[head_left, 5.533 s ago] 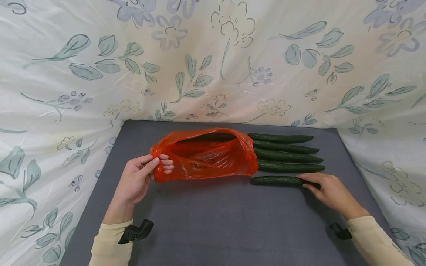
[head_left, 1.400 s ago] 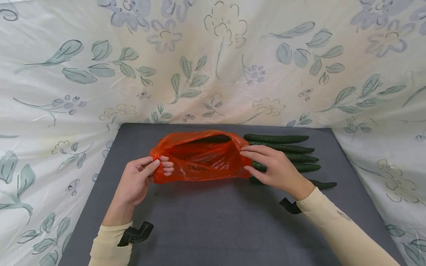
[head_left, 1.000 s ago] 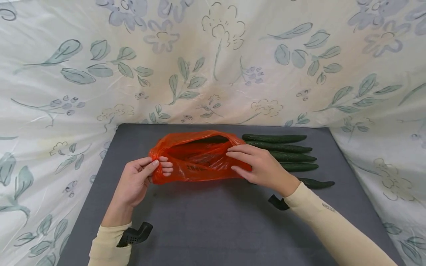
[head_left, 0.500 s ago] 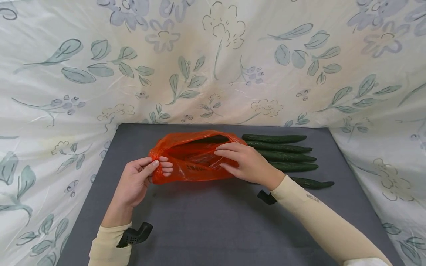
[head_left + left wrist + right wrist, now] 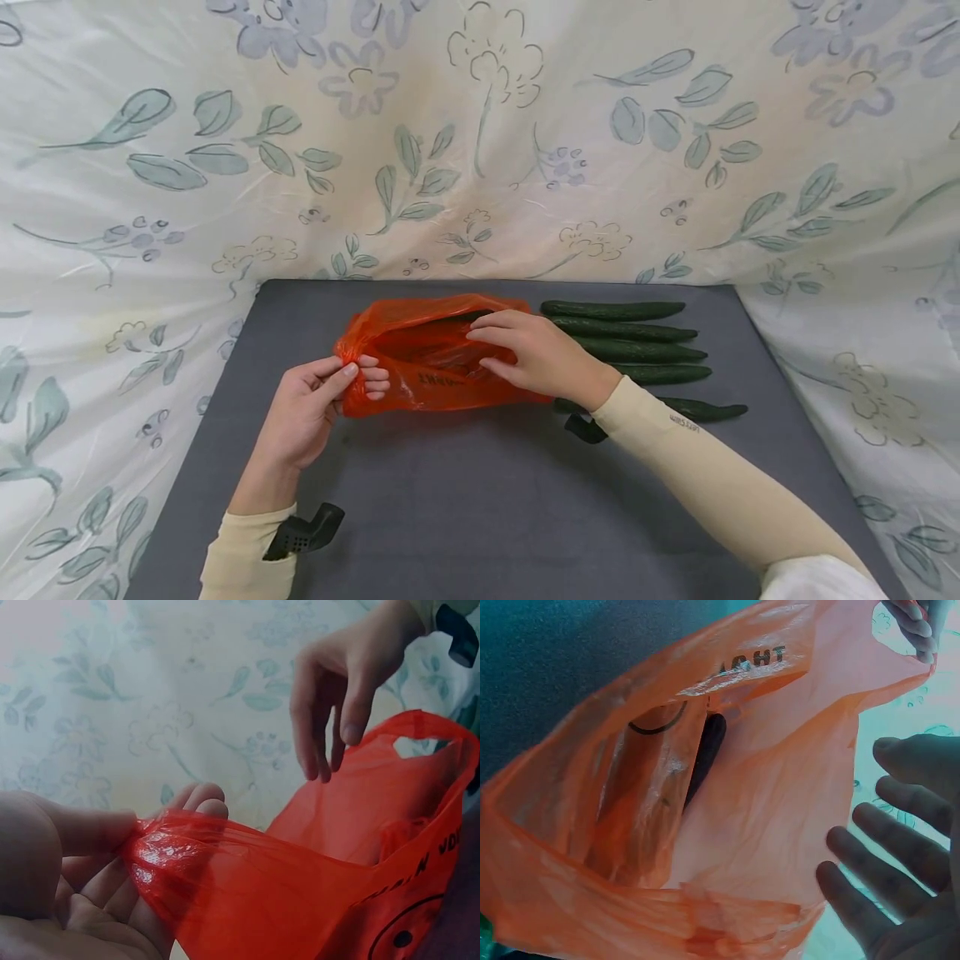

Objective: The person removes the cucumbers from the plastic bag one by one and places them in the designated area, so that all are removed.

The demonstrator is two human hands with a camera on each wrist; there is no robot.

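My left hand (image 5: 303,412) pinches the bunched left end of a red plastic bag (image 5: 408,392) between thumb and fingers. The bag lies on its side, its mouth spread wide. Over the mouth's right part hovers my right hand (image 5: 536,354), fingers loosely bent and holding nothing. In the right wrist view its fingers are spread beside the bag's edge, and a dark, rounded, elongated thing (image 5: 707,754) shows inside the bag. Right of the bag lie several cucumbers (image 5: 615,311) side by side. The nearest cucumber (image 5: 705,411) is partly hidden under my right forearm.
A dark grey table (image 5: 465,517) carries everything. Behind and at both sides hangs a pale flowered cloth (image 5: 360,192). Black wrist devices (image 5: 303,533) sit on both arms.
My right hand has let go of the nearest cucumber, which lies in front of the row, and moved left over the bag's mouth. My left hand keeps its hold on the bag.
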